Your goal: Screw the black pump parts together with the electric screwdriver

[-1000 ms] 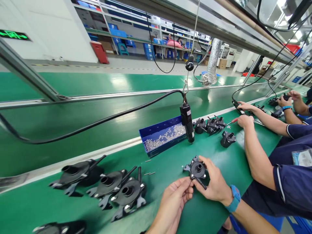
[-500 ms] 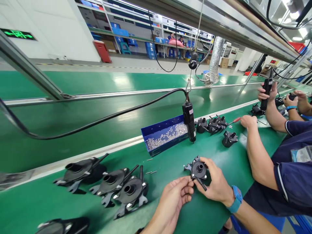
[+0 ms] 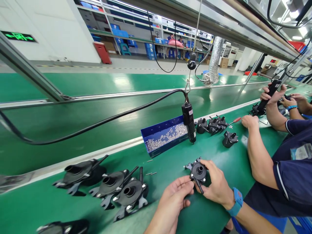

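My right hand (image 3: 215, 185), with a blue watch (image 3: 236, 201) on its wrist, grips a small black pump housing (image 3: 198, 171) with a round spout and a side tube. The spout faces up towards me. My left hand (image 3: 174, 196) is closed in a pinch at the lower left edge of this housing. What its fingertips hold, if anything, is hidden. A black electric screwdriver (image 3: 189, 123) hangs upright above the bench, in front of a blue tray (image 3: 159, 130) of small metal nuts. A few thin metal pins (image 3: 151, 173) lie left of the housing.
Several similar housings (image 3: 129, 192) stand on the green bench at left. More housings (image 3: 213, 124) sit right of the tray. A co-worker's arms (image 3: 260, 149) reach in at right, one hand on a power screwdriver (image 3: 269, 94). A black cable (image 3: 109, 119) crosses the left side.
My left fingers have shifted slightly in their pinch at the housing, and the housing has turned a little. The co-worker's screwdriver has come down and tilted onto a housing.
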The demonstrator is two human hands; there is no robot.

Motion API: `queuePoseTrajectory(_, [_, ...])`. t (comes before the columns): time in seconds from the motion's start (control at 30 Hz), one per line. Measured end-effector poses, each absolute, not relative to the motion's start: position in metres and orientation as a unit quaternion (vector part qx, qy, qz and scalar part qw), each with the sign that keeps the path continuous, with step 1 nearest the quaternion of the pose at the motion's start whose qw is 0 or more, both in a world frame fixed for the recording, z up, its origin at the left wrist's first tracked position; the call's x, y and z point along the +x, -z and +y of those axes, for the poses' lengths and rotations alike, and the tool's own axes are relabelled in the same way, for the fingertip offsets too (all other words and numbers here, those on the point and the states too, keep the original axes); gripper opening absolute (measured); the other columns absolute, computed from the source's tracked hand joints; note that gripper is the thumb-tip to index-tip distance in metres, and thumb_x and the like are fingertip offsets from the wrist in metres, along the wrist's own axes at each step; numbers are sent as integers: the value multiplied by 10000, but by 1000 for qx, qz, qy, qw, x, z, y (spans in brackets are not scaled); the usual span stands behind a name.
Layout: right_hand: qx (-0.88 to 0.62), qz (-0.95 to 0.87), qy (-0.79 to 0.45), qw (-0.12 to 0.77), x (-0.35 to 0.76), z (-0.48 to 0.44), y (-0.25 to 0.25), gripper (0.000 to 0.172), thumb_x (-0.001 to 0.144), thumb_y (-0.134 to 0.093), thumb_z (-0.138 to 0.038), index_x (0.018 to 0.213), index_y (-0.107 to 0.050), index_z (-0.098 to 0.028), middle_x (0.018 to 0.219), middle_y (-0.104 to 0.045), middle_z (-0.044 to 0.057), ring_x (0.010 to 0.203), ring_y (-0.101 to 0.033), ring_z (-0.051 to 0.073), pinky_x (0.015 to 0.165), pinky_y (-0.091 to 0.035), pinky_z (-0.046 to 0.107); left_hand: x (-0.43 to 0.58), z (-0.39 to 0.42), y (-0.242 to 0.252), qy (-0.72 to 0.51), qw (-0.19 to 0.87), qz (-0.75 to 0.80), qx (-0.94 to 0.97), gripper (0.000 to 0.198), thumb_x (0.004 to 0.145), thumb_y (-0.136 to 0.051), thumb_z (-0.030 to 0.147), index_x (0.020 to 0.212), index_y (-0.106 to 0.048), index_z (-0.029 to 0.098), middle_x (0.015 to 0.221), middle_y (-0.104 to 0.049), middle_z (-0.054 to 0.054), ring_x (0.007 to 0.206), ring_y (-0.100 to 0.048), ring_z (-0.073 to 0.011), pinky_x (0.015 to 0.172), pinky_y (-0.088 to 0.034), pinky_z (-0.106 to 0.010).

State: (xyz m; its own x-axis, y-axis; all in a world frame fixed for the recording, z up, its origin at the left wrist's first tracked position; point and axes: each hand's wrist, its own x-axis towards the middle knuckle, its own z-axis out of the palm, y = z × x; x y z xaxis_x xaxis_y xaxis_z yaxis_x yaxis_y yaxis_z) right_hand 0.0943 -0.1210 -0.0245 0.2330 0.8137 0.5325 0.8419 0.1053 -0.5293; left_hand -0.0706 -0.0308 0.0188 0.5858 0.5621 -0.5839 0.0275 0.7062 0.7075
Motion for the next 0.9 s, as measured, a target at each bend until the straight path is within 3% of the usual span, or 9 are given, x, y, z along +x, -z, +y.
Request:
queuePoseTrajectory(0.2, [-675, -621, 48, 395, 89, -122, 30, 666, 784, -634, -138, 1426, -454, -157, 1145, -698, 155, 1018, -713, 296, 855, -648, 437, -61, -36, -16, -184, 797, 450, 357, 566, 519, -977, 488, 920, -773, 143, 819, -730, -33, 699, -560, -110, 600, -411, -208])
queuePoseTrajectory(0.4, [-680, -614, 96, 388, 81, -121, 33, 587, 793, -616, -145, 1367, -495, -125, 1040, -708, 157, 907, -726, 301, 751, -661, 439, -44, -36, 1, -223, 763, 494, 352, 782, 269, -965, 653, 802, -722, 135, 684, -724, -35, 592, -543, -121, 538, -370, -237])
queuePoseTrajectory(0.67, [-674, -612, 137, 391, 81, -117, 36, 552, 847, -662, -203, 1369, -512, -108, 985, -726, 168, 864, -741, 325, 711, -667, 459, -35, -31, 20, -247, 738, 478, 406, 817, 321, -903, 775, 807, -687, 156, 501, -615, 16, 445, -453, -105, 450, -280, -235])
queuePoseTrajectory(0.8, [-640, -649, 97, 400, 95, -133, 28, 616, 847, -703, -298, 1420, -547, -139, 1097, -749, 175, 939, -752, 347, 767, -662, 470, -41, -27, 11, -226, 745, 459, 429, 768, 436, -905, 742, 864, -699, 139, 567, -650, 4, 448, -426, -79, 456, -280, -217])
queuePoseTrajectory(0.9, [-606, -640, 18, 472, 117, -136, 12, 476, 918, -601, -341, 1374, -616, -204, 1030, -753, 115, 864, -739, 308, 745, -633, 458, -44, -23, 3, -206, 747, 446, 447, 731, 504, -905, 708, 896, -699, 127, 623, -672, -8, 507, -477, -89, 475, -328, -211])
